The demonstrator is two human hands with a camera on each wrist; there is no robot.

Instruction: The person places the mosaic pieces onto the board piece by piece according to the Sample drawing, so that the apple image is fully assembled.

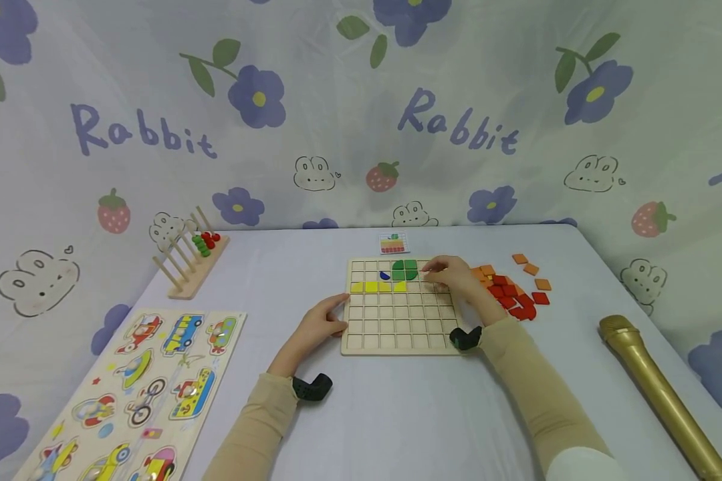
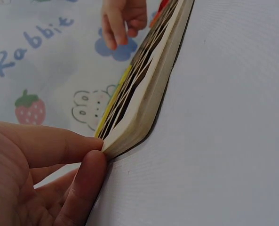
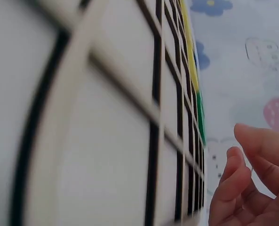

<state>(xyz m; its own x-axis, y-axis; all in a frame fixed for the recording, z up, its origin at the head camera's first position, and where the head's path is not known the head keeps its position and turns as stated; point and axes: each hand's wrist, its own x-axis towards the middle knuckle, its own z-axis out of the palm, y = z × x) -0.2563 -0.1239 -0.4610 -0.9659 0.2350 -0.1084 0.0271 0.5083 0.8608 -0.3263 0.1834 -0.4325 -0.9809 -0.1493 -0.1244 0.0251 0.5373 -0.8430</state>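
A wooden grid board (image 1: 391, 327) lies on the table with yellow tiles (image 1: 371, 286), green tiles (image 1: 404, 270) and a small blue piece (image 1: 384, 275) on its upper part. My left hand (image 1: 317, 325) rests against the board's left side; the left wrist view has its thumb and forefinger (image 2: 68, 146) touching the edge. Over the board's upper right is my right hand (image 1: 455, 275), beside the green tiles. Its thumb and forefinger stand apart in the right wrist view (image 3: 252, 174), and I see nothing between them.
Red tiles (image 1: 505, 291) and orange tiles (image 1: 531, 269) lie loose right of the board. A picture card (image 1: 394, 243) sits behind it. Leftward are a bead rack (image 1: 200, 267) and a vehicle puzzle board (image 1: 177, 361). A gold microphone (image 1: 662, 394) lies at far right.
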